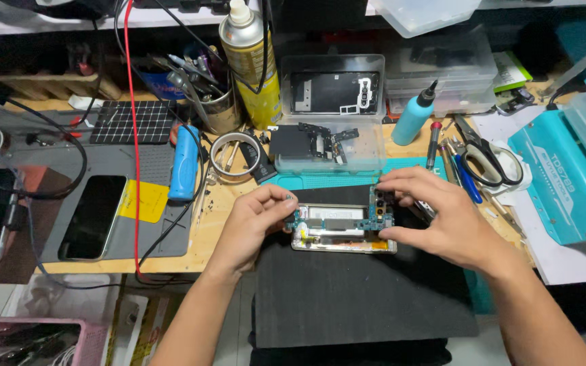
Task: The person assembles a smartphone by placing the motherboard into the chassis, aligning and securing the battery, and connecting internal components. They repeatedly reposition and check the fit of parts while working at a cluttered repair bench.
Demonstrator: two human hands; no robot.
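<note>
- Fingers of the left hand pinch narrowly on the left end of a blue-green circuit board, just left of the frame's centre.
- Fingers of the right hand close over the board's right end, thumb below and fingertips above, so both hands hold the same piece.
- That board sits in or just over an opened phone frame, a pale metal rectangle lying on a black mat at centre frame; whether the board is seated or lifted clear cannot be told.
- Risk, as a judgement: uneven pull from either hand could flex the thin board, or drag on any ribbon connection not visible here; a slip could send it against the frame's metal rim.
- Just behind the hands a clear plastic tray holds dark phone parts, with a teal bottle to its right and a yellow spray can to its left.
- Scissors and pens lie close to the right wrist, so a sideways move there is tight.
- Left of the mat lie a blue cylinder and a dark phone on a grey pad, with a red cable running down past them.
- Open room lies toward the lower frame, on the mat, which overhangs the counter edge.
</note>
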